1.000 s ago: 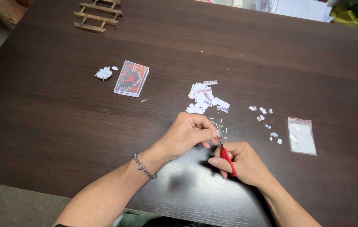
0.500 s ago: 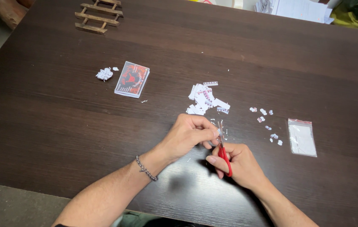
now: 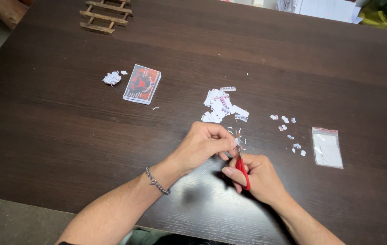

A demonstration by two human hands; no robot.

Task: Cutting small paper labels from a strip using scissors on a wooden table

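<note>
- Right now the right hand [image 3: 257, 179] is closed around a pair of small red-handled scissors [image 3: 241, 165], blades pointing up and away from the person toward the paper heap.
- The left hand [image 3: 202, 147] sits just beside the scissors, its fingertips pinched together at the blades on a tiny paper scrap [image 3: 236, 142]; the scrap is too small to make out in detail.
- A metal chain bracelet [image 3: 157, 180] circles the left wrist, on the near side of the scissors.
- Both hands work low over the dark wooden table [image 3: 66, 145], touching each other at the scissors.
- Just beyond the scissors lies a heap of white paper cuttings [image 3: 223, 107].
- To the right of the scissors, a scatter of small cut-out pieces [image 3: 286, 129] trails toward a clear plastic bag with a red top strip [image 3: 327, 147].
- Well to the left of the scissors and farther off lies a red and black card pack [image 3: 142, 84], with a crumpled paper ball [image 3: 111, 78] just beside it.
- Far beyond the scissors, at the table's far edge, rests a small wooden slatted rack [image 3: 105, 16].
</note>
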